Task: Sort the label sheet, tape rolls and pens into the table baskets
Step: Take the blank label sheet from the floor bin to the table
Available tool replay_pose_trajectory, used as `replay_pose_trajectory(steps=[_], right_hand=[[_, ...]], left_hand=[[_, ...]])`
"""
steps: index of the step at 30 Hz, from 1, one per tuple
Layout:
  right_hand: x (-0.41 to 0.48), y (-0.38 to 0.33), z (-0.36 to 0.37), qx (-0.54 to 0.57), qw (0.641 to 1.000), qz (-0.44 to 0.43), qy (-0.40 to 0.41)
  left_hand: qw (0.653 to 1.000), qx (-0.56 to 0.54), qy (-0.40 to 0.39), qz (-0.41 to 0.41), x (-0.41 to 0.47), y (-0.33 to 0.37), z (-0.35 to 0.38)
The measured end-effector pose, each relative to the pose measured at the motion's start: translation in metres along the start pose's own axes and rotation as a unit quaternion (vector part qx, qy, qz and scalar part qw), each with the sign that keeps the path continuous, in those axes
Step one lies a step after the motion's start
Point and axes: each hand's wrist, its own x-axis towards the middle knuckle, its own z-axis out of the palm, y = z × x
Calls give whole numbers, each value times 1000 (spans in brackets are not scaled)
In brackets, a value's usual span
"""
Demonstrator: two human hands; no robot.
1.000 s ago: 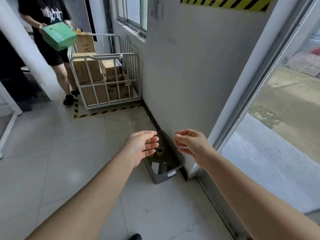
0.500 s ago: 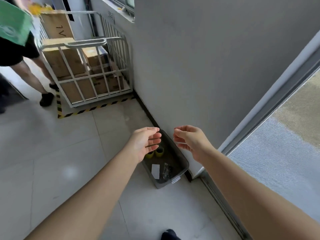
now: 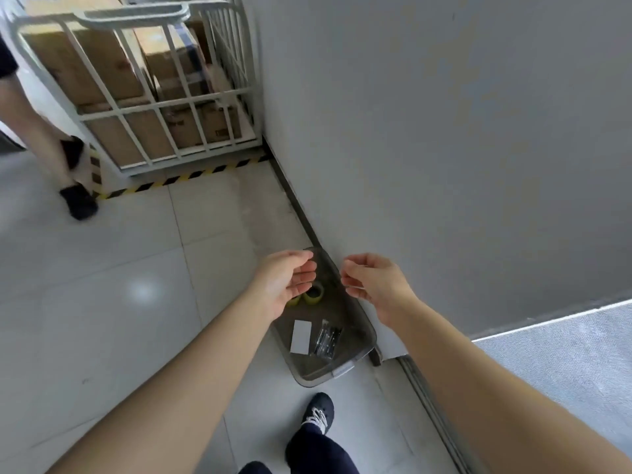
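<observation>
both hands have lowered over the bin (image 3: pixel 355 362); left grip (image 3: pixel 285 283) and right grip (image 3: pixel 372 283) loosely spread, empty.

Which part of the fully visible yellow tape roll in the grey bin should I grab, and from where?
Probably from straight above: the tape roll lies flat in the grey bin, hole up. Pinch its ring wall, thumb in the core, fingers outside, on the right side, since a second roll sits close on its left.

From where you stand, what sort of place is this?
Probably a warehouse or stockroom: a white cage trolley stacked with cardboard boxes, and black-and-yellow hazard tape on the tiled floor.
</observation>
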Motion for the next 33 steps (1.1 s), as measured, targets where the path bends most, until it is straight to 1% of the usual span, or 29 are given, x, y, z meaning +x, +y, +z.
replay_pose_trajectory(steps=[3,7,12,18,23,28,33], right_hand=[[45,6,-1,-7,1000,14,-4],[105,35,8,-21,999,43,7],[174,90,21,1,995,95,17],[261,171,42,-13,989,141,40],[326,246,58,-10,984,168,53],[389,334,76,-10,978,200,51],[446,427,100,-2,971,237,38]], left_hand=[[1000,3,20,-23,43,-8,5],[997,25,41,-60,99,-29,6],[991,56,61,-107,178,-65,2],[982,95,72,-143,274,-118,-10],[974,106,83,-182,354,-183,-21],[967,122,76,-209,428,-265,-32],[956,131,106,-239,497,-348,-45]])
